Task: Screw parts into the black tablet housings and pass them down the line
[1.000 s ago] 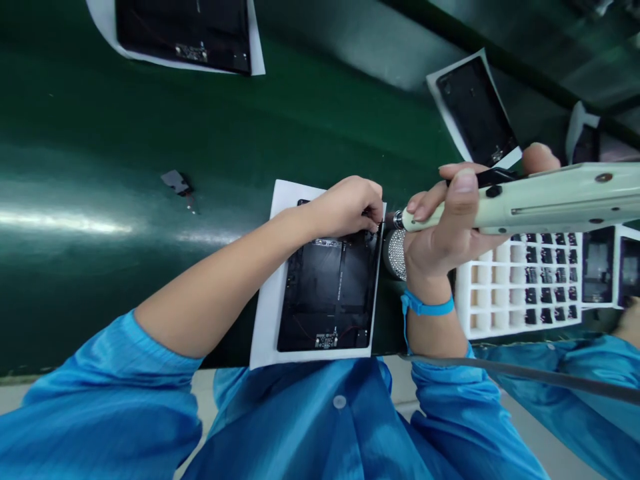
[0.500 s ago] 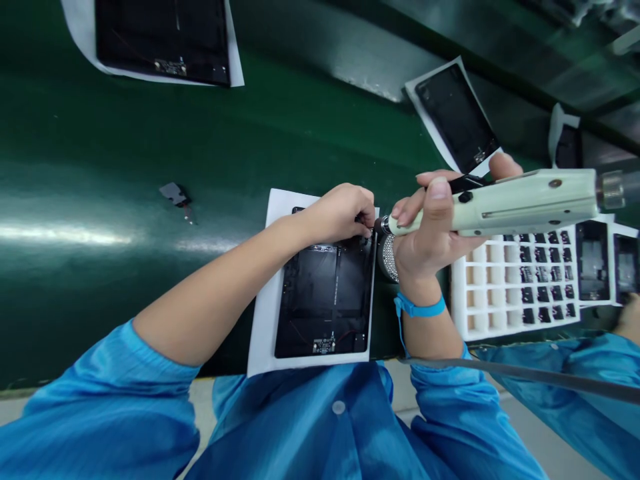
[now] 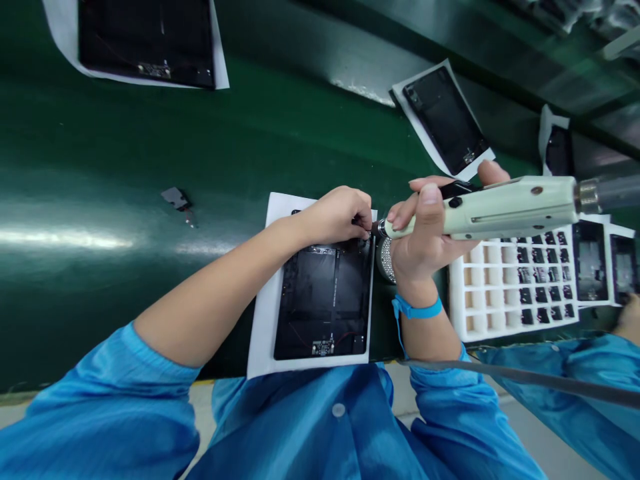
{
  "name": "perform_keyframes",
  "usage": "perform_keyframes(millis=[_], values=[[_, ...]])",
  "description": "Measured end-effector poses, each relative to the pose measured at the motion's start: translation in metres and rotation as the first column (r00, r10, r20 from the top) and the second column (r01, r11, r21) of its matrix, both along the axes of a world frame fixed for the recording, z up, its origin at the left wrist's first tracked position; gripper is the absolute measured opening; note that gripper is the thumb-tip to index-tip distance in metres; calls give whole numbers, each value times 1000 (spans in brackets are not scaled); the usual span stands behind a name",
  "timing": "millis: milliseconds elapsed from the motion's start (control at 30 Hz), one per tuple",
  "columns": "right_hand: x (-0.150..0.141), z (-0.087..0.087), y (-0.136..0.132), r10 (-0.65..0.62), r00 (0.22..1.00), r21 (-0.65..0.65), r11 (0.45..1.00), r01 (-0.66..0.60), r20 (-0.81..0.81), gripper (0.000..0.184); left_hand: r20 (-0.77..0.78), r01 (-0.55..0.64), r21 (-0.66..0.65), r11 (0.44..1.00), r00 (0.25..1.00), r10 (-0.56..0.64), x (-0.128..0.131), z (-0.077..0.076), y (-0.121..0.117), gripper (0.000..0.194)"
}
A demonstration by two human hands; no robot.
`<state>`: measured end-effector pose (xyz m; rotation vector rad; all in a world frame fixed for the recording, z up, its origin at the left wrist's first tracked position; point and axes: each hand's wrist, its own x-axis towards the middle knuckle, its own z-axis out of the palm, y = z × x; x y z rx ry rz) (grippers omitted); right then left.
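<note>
A tablet's open black housing (image 3: 320,300) lies on a white sheet (image 3: 263,333) right in front of me. My left hand (image 3: 345,215) bends over its upper right corner, fingers closed in a pinch; what they hold there is hidden. My right hand (image 3: 425,227) is wrapped around a pale green electric screwdriver (image 3: 515,208), held almost level. Its dark tip points left and meets the corner by my left fingertips; whether it touches a screw cannot be made out. Below the tip, beside the housing, stands a small round container with beaded sides (image 3: 386,260).
To the right stands a white compartment tray (image 3: 457,300) with small black parts. More housings lie at the upper left (image 3: 145,40), upper right (image 3: 445,120) and far right (image 3: 590,260). A small grey-and-black part (image 3: 176,199) rests on the green table (image 3: 100,153). A co-worker's sleeve (image 3: 575,380) is at lower right.
The screwdriver and my right hand have shifted slightly left and down, its tip closer to my left fingertips. My left hand stays at the corner. The view has turned slightly.
</note>
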<state>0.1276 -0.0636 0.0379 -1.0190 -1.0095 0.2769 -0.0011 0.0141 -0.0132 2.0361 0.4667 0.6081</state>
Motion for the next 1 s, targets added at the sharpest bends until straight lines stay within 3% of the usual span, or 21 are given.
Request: perform_keyframes(millis=[133, 333, 500, 733, 1000], values=[[0, 2, -1, 8, 1000, -10, 1000, -8, 9, 41, -5, 32, 17, 999, 999, -32, -4, 2, 2, 15], [3, -3, -3, -25, 999, -76, 997, 28, 36, 41, 56, 8, 1, 1000, 998, -8, -11, 7, 2, 42], [4, -13, 1, 28, 999, -53, 998, -27, 28, 48, 72, -93, -2, 996, 993, 92, -7, 3, -1, 37], [5, -22, 4, 24, 998, -92, 996, -19, 55, 58, 89, -118, -17, 993, 989, 119, -4, -1, -2, 35], [3, -24, 6, 47, 994, -109, 993, -37, 97, 54, 97, -94, -39, 995, 990, 97, -2, 3, -2, 30]])
